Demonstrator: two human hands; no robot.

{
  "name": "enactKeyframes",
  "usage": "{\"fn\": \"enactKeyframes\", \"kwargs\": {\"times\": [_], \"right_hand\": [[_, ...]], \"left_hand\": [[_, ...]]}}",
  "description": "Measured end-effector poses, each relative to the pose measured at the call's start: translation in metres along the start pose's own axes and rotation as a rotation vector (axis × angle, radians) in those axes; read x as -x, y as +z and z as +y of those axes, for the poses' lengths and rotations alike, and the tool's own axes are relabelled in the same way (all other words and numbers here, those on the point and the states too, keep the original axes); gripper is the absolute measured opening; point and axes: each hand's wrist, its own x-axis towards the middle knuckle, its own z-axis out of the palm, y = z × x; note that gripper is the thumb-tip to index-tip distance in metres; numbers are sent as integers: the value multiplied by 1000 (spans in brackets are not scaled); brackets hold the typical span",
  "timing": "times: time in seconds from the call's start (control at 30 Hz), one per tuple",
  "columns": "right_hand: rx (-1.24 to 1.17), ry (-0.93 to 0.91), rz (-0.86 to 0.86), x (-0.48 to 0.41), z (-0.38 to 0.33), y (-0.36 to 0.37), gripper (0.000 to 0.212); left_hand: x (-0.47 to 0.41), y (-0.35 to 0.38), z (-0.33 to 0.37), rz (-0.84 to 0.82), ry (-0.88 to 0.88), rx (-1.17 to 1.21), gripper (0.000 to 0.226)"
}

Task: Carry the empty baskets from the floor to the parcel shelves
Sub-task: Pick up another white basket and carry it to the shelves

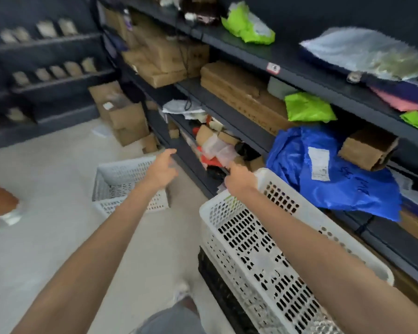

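A white perforated basket (246, 239) stands in front of me against the dark parcel shelves (227, 109), on top of a black crate (217, 285). My right hand (239, 179) is at the basket's far rim, fingers curled; blur hides whether it grips the rim. A second white basket (121, 186) sits tilted on the floor further ahead, beside the shelf foot. My left hand (162, 169) hovers above that basket's far right corner, fingers apart and holding nothing.
The shelves on the right hold cardboard boxes (241, 92), green bags (307, 107) and a blue bag (331, 169). More boxes (126, 119) are stacked on the floor in the far corner. Another person's leg and shoe (0, 213) show at the left edge.
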Motion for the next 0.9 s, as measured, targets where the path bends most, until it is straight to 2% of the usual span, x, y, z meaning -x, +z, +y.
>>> {"fn": "enactKeyframes", "kwargs": {"times": [0.13,0.2,0.37,0.6,0.7,0.9], "right_hand": [[36,-195,-31,-17,-62,6,29],[48,-283,-54,-24,-89,10,35],[89,-401,-106,-45,-151,21,37],[149,-438,-156,-105,-247,66,29],[178,-419,-176,-139,-287,100,25],[196,-319,-231,-212,-358,150,31]], "left_hand": [[27,-49,-35,117,-95,-52,54],[34,-71,-52,130,-153,-128,52],[37,-120,-92,231,-251,-147,52],[-11,-173,-165,214,-309,-154,55],[-42,-196,-202,147,-334,-166,59],[-103,-250,-275,33,-391,-210,58]]}}
